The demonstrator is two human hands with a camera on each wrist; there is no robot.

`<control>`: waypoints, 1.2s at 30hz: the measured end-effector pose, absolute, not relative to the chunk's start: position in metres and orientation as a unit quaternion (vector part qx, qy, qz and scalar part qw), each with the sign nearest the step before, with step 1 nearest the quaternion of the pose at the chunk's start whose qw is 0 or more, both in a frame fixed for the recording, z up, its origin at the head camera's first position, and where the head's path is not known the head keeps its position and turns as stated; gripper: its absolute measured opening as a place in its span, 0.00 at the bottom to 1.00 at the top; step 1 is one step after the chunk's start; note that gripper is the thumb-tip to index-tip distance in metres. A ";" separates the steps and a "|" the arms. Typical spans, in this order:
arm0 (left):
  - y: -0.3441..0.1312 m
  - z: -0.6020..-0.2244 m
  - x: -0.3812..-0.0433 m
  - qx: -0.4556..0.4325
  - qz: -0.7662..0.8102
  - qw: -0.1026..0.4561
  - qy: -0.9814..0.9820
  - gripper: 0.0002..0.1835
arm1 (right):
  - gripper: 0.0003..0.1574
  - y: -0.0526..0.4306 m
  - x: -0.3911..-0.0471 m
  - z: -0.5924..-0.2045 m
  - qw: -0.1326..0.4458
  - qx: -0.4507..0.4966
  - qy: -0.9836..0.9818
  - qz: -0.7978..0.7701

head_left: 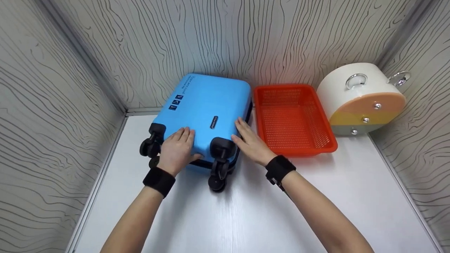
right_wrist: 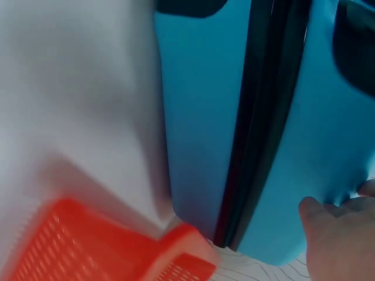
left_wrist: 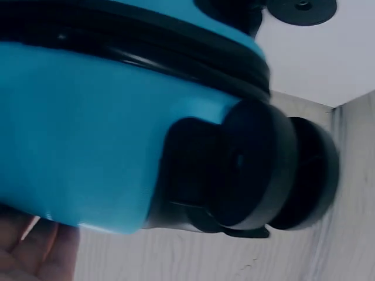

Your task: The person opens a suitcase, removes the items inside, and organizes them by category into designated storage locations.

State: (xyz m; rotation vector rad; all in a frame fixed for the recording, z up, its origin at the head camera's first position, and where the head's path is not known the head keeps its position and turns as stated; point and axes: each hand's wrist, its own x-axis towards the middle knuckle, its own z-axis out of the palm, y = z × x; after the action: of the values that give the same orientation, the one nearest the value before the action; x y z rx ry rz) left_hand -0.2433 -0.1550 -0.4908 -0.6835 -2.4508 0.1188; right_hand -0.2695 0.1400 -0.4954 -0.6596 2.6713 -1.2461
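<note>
A blue hard-shell suitcase (head_left: 204,105) lies flat on the white table, its black wheels (head_left: 218,172) toward me. My left hand (head_left: 177,149) rests on the top shell near the wheel end, fingers straight and pointing away. In the left wrist view, its fingers (left_wrist: 55,246) show at the lower left, beside the suitcase's edge. My right hand (head_left: 254,142) lies against the suitcase's right side with extended fingers, next to the front right wheel. The right wrist view has that hand (right_wrist: 343,234) at the blue shell, beyond the black zipper band (right_wrist: 258,129).
A red plastic basket (head_left: 262,119) with perforated walls stands just right of the suitcase. Farther right is a round white box (head_left: 346,82) with coloured drawers and silver handles, close to the right wall. Wood-grain panels (head_left: 218,38) enclose the table at the back and sides.
</note>
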 end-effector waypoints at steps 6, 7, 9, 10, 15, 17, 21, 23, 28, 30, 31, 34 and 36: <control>-0.129 -0.493 -0.243 -0.230 0.051 0.312 -0.921 0.50 | 0.52 0.146 -0.272 -0.480 0.064 -0.238 0.899 -0.361; -0.126 -0.493 -0.243 -0.225 0.050 0.313 -0.921 0.49 | 0.53 0.146 -0.273 -0.477 0.068 -0.242 0.903 -0.349; -0.118 -0.494 -0.243 -0.218 0.048 0.317 -0.922 0.49 | 0.54 0.146 -0.275 -0.472 0.075 -0.253 0.910 -0.320; -0.115 -0.495 -0.243 -0.215 0.049 0.320 -0.921 0.48 | 0.55 0.146 -0.276 -0.469 0.081 -0.260 0.912 -0.306; -0.098 -0.497 -0.246 -0.206 0.042 0.336 -0.918 0.45 | 0.55 0.142 -0.282 -0.456 0.091 -0.300 0.919 -0.238; -0.093 -0.498 -0.246 -0.209 0.037 0.341 -0.916 0.44 | 0.55 0.141 -0.285 -0.453 0.086 -0.307 0.923 -0.217; -0.087 -0.499 -0.247 -0.221 0.027 0.339 -0.914 0.40 | 0.57 0.141 -0.293 -0.452 0.078 -0.314 0.926 -0.195; -0.087 -0.500 -0.246 -0.226 0.012 0.332 -0.916 0.38 | 0.58 0.141 -0.295 -0.451 0.078 -0.315 0.926 -0.193; -0.093 -0.512 -0.240 -0.246 -0.042 0.297 -0.922 0.36 | 0.59 0.138 -0.297 -0.449 0.079 -0.308 0.930 -0.183; -0.097 -0.523 -0.234 -0.260 -0.062 0.290 -0.919 0.36 | 0.58 0.137 -0.296 -0.449 0.077 -0.304 0.934 -0.172; -0.098 -0.531 -0.230 -0.264 -0.076 0.290 -0.917 0.35 | 0.57 0.136 -0.295 -0.449 0.076 -0.301 0.936 -0.168; -0.097 -0.554 -0.216 -0.265 -0.127 0.305 -0.906 0.29 | 0.56 0.135 -0.293 -0.449 0.071 -0.297 0.938 -0.164; -0.090 -0.566 -0.206 -0.254 -0.173 0.291 -0.906 0.22 | 0.55 0.135 -0.292 -0.449 0.068 -0.298 0.938 -0.166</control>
State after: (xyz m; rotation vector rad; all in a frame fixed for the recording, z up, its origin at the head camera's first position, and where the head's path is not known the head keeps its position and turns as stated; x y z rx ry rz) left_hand -0.2064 -0.0898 -0.5661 -0.6763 -2.4151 -0.4623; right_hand -0.2920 0.1353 -0.4488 -0.8969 2.8249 -0.4994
